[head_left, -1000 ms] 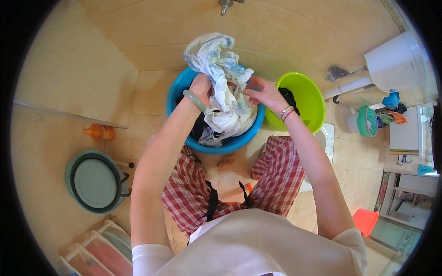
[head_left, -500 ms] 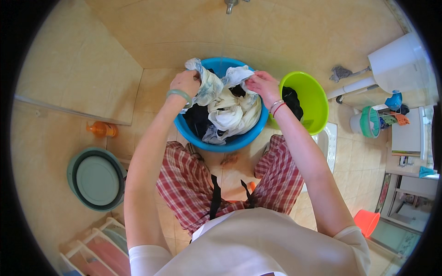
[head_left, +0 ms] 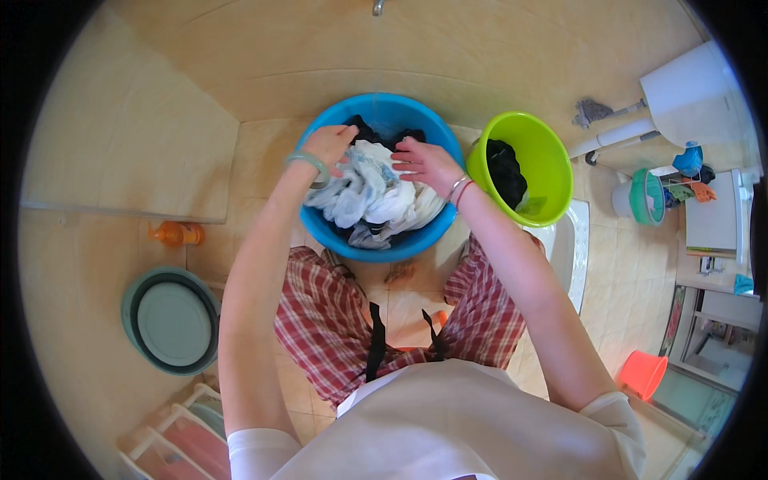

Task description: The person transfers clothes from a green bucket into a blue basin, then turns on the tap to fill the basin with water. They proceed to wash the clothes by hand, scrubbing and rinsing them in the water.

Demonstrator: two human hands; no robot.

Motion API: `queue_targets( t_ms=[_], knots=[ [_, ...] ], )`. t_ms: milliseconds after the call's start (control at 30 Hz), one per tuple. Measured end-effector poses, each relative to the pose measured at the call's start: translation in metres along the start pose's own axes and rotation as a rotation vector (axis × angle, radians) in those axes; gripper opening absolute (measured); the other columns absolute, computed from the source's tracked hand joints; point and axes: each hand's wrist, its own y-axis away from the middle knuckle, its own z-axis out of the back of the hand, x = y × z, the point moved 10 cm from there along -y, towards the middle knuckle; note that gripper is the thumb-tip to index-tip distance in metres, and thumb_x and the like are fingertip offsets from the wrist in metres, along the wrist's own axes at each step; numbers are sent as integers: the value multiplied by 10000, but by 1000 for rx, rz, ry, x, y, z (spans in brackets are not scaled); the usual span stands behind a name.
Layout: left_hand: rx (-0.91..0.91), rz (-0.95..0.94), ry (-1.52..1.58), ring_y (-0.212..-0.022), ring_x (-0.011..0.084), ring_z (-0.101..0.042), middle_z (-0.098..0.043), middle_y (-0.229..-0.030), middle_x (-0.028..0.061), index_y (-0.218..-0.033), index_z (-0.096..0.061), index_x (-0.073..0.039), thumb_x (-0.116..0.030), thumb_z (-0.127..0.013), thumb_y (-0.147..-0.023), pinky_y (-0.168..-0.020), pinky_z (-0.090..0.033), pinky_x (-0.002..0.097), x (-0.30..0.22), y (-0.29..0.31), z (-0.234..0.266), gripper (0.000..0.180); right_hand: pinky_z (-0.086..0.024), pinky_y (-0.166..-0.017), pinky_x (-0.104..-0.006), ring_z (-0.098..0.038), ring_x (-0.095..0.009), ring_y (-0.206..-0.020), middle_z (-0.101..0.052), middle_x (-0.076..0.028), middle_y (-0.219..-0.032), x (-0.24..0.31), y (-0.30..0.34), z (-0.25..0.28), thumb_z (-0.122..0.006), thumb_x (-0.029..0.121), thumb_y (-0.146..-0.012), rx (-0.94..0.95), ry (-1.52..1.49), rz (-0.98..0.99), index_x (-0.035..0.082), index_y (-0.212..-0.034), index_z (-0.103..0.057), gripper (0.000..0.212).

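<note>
Before me a blue basin (head_left: pixel 318 237) on the tiled floor holds wet laundry. White and cream cloth (head_left: pixel 376 196) is heaped in its middle, and black cloth (head_left: pixel 364 130) shows at the far side and beneath the heap. My left hand (head_left: pixel 330 146), with a pale green bangle at its wrist, hovers over the left part of the pile, fingers apart. On the right, my right hand (head_left: pixel 426 164) is spread above the white cloth, its fingers stretched toward the left. Neither hand grips any cloth. A thin stream of water seems to fall at the basin's far side.
A lime-green bucket (head_left: pixel 566 176) with black cloth in it stands right of the basin. Above the basin a tap (head_left: pixel 378 8) sticks out of the wall. To the left are an orange bottle (head_left: pixel 178 233) and a grey-green folding basin (head_left: pixel 144 352). A white squat-toilet edge (head_left: pixel 579 240) lies beyond the bucket.
Both hands have let go of the white cloth they held up at the basin's far rim. The cloth now lies heaped in the basin, with black cloth showing behind it.
</note>
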Motion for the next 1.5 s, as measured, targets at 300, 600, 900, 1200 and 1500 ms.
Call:
queue_targets(
  t_ms=[300, 600, 900, 1200, 1500],
  knots=[
    [564, -55, 867, -1166, 284, -488, -458, -1289, 185, -1327, -384, -35, -352, -483, -926, -950, -422, 406, -93, -47, -191, 521, -382, -1006, -411, -467, -276, -1170, -459, -179, -1290, 48, 51, 128, -404, 355, -953, -91, -400, 120, -40, -1301, -368, 528],
    [542, 76, 868, -1183, 286, -469, -438, -1317, 180, -1330, -384, -53, -290, -502, -921, -962, -415, 409, -104, -101, -292, 488, -427, -963, -404, -515, -297, -1122, -478, -197, -1269, 19, 90, 272, -441, 297, -940, -384, -447, 163, -39, -1292, -386, 490],
    [520, 123, 912, -1177, 284, -472, -443, -1309, 174, -1316, -413, -67, -293, -525, -910, -963, -413, 409, -63, -123, -309, 477, -477, -866, -395, -573, -283, -1049, -551, -170, -1200, -90, 43, 382, -717, 445, -673, -748, 886, -472, 34, -1279, -429, 787],
    [534, 144, 961, -1188, 313, -447, -391, -1337, 176, -1339, -369, -96, -284, -560, -894, -944, -427, 472, -48, -124, -305, 520, -496, -718, -317, -610, -194, -736, -613, -66, -819, -23, 54, 359, -682, 245, -698, -763, 253, -34, 34, -1024, -600, 398],
    [454, 258, 1000, -1325, 408, -162, 2, -1496, 102, -1421, -158, -332, -482, -592, -827, -871, -360, 693, -91, -86, -307, 751, -427, -918, -440, -523, -266, -1102, -555, -117, -1171, 187, 214, 200, -517, 112, -816, -181, -327, 742, 13, -1170, -495, 368]
  ],
)
